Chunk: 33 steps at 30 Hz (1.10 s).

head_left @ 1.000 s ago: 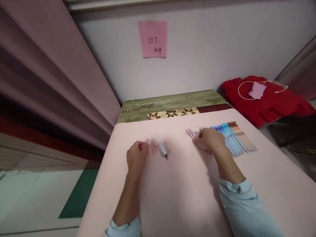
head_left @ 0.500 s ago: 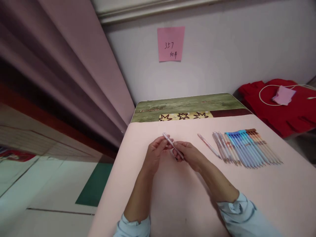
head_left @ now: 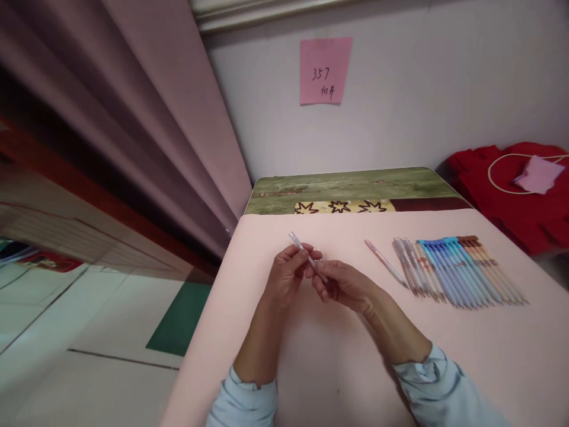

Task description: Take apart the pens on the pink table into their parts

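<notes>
Where two hands (head_left: 288,274) pinch, one pen (head_left: 295,239)

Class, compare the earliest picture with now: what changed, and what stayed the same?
The right hand moved left, away from the row of pens, to meet the left hand; both now hold one pen. The row of pens and the pink note stayed in place.

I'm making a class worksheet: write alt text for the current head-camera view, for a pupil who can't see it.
A person's left hand and right hand together hold one slim pen over a pale pink tabletop. To the right, a single pinkish pen lies beside a row of pens running from pale to blue to orange-brown.
</notes>
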Motion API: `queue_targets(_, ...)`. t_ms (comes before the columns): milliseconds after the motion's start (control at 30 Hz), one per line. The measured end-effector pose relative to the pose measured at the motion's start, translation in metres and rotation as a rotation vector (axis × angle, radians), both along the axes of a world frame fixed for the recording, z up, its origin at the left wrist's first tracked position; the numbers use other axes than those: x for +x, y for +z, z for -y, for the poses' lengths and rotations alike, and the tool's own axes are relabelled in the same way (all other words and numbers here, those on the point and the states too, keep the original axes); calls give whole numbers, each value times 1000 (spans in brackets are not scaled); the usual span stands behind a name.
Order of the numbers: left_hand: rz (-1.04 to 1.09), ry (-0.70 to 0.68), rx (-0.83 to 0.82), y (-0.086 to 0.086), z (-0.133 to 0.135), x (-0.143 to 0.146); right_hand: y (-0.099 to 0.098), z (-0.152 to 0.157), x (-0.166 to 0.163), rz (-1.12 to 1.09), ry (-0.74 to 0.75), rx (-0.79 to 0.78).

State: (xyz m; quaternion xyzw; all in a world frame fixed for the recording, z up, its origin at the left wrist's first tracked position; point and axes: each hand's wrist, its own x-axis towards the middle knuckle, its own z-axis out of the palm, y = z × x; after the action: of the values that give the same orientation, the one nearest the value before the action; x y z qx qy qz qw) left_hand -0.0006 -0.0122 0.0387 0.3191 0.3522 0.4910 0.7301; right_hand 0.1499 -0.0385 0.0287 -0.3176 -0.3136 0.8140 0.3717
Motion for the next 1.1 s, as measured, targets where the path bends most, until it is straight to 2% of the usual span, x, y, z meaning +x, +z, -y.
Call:
queue_targets(167, -45, 109, -26, -6, -2, 3, 7, 1, -2, 253, -127, 167)
queue_targets(300, 8, 131, -11, -6, -4, 3, 10, 0, 1, 366, -88, 107)
queue_targets(367, 15, 127, -16, -6, -5, 3, 10, 0, 2, 352, -79, 94)
queue_targets(500, 20, 165, -35, -8, -5, 4, 10, 0, 2, 328, -162, 141)
queue_targets(667, 7, 158, -27, -9, -5, 6, 10, 0, 1, 334, -118, 94)
queue_targets(833, 7, 200, -41, -9, -5, 7, 10, -1, 3, 352, -232, 139)
queue_targets(1000, 6, 213, -31, -8, -6, 7, 7, -2, 3, 358, -145, 105)
queue_targets(1100, -6, 224, -45, -8, -6, 6, 7, -2, 3, 350, -205, 122)
